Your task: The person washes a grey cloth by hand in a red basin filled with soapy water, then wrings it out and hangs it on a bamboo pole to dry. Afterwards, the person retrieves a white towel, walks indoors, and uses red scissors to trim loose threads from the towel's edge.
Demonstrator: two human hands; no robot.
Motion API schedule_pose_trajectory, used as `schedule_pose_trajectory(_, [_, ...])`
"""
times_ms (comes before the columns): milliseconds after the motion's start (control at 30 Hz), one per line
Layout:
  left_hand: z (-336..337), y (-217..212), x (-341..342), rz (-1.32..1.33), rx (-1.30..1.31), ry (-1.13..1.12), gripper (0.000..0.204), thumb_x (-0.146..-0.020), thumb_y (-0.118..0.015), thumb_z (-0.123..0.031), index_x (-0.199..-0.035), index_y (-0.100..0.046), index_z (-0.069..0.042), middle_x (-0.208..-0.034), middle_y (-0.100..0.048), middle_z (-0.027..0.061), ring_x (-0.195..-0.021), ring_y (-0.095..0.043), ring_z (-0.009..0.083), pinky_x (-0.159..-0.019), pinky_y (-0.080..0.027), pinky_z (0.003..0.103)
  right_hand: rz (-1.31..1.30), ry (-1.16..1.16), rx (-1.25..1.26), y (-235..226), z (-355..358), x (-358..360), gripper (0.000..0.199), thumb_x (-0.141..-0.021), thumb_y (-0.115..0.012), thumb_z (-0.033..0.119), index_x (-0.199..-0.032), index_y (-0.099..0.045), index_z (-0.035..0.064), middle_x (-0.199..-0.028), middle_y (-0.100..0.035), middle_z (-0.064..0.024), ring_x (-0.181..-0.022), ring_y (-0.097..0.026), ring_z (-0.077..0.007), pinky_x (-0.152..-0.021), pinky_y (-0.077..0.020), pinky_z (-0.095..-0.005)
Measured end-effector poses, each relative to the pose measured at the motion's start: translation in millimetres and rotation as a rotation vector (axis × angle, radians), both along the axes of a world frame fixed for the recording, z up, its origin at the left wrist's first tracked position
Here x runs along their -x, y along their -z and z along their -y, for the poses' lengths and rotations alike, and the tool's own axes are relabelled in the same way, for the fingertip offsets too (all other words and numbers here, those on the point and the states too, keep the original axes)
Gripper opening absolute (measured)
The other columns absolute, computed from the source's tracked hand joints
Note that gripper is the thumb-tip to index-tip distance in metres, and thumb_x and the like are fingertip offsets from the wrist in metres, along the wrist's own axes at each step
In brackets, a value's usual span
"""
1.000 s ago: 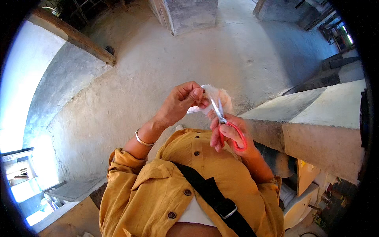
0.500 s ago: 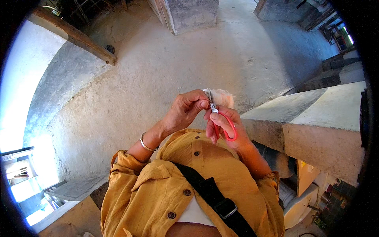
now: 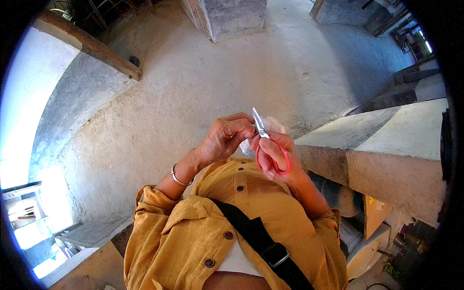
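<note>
A pair of scissors [image 3: 272,158] with red handles is held in my right hand [image 3: 285,147], its fingers through and around the loops. The silver blades [image 3: 258,122] point up and away, looking nearly closed, right beside the fingertips of my left hand [image 3: 226,137]. That hand is closed in a pinch; what sits between the fingertips is too small to make out. A thin, pale pinkish-white piece of material [image 3: 275,125] shows behind my hands. A whitish part [image 3: 245,146] of what looks like the same material appears below, between my hands. The hands partly hide it.
Rough grey concrete floor [image 3: 193,87] spreads ahead. A low concrete ledge [image 3: 367,133] stands at the right, with a wooden board [image 3: 376,217] below it. At upper left, a wooden beam [image 3: 92,46] edges a pale wall. A concrete pillar [image 3: 235,20] rises at the far side.
The scissor blades have come clear of my left fingertips, and their handles have turned slightly. The pale material has shifted, its whitish part now showing below my fingers.
</note>
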State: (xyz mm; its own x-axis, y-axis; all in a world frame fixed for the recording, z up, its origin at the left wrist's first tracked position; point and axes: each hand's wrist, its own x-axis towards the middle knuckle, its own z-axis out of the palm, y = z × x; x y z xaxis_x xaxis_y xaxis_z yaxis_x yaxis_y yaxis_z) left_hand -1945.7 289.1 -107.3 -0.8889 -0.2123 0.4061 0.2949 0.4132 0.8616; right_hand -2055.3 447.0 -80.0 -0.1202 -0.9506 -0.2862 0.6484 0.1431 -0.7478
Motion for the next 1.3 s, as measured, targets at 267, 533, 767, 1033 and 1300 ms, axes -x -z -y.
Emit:
schedule_pose_trajectory(267, [5,5,-7,0.043,-0.496,-0.061,0.018,-0.093,-0.048,-0.018,-0.084,-0.053,-0.003,-0.089,-0.058,0.0051,-0.083,-0.058,0.0131,-0.079,-0.048,0.030,-0.855,0.673,-0.105,39,-5,19,0.021,-0.082,-0.063,0.007,-0.100,-0.052,0.0017,-0.073,-0.063,-0.0061,-0.066,-0.061,-0.0100,-0.055,-0.0483,-0.0222])
schedule_pose_trajectory(533, [-3,-3,5,-0.003,-0.588,-0.152,0.018,-0.093,-0.049,-0.018,-0.086,-0.053,-0.002,-0.087,-0.057,0.0033,-0.080,-0.057,0.0109,-0.078,-0.047,0.027,-0.155,0.667,-0.168,85,-1,-3,0.021,-0.082,-0.063,0.010,-0.100,-0.053,0.0060,-0.085,-0.060,-0.0023,-0.070,-0.057,-0.0103,-0.055,-0.0457,-0.0254])
schedule_pose_trajectory(767, [8,9,-4,0.080,-0.644,-0.243,0.026,-0.094,-0.047,-0.026,-0.087,-0.055,-0.002,-0.088,-0.063,0.0067,-0.078,-0.060,0.0115,-0.075,-0.050,0.029,-0.016,0.736,0.216,63,13,34,0.025,-0.081,-0.060,0.002,-0.104,-0.051,0.0055,-0.094,-0.056,-0.0042,-0.086,-0.056,-0.0121,-0.072,-0.0462,-0.0256])
schedule_pose_trajectory(1033, [66,80,-61,0.407,0.862,-0.687,0.042,-0.079,-0.065,-0.010,-0.119,-0.053,-0.005,-0.099,-0.064,0.0131,-0.079,-0.062,0.0240,-0.075,-0.049,0.036,0.117,0.556,0.320,27,6,49,0.027,-0.083,-0.059,0.009,-0.107,-0.048,0.0102,-0.096,-0.057,-0.0053,-0.090,-0.058,-0.0192,-0.077,-0.0495,-0.0349])
schedule_pose_trajectory(1300, [27,27,-28,0.076,0.498,-0.623,0.042,-0.071,-0.072,-0.005,-0.111,-0.061,-0.010,-0.090,-0.065,0.0104,-0.081,-0.061,0.0258,-0.076,-0.049,0.034,0.297,0.582,0.354,27,10,47,0.022,-0.085,-0.058,0.014,-0.107,-0.055,0.0109,-0.097,-0.060,-0.0064,-0.092,-0.059,-0.0225,-0.080,-0.0487,-0.0411])
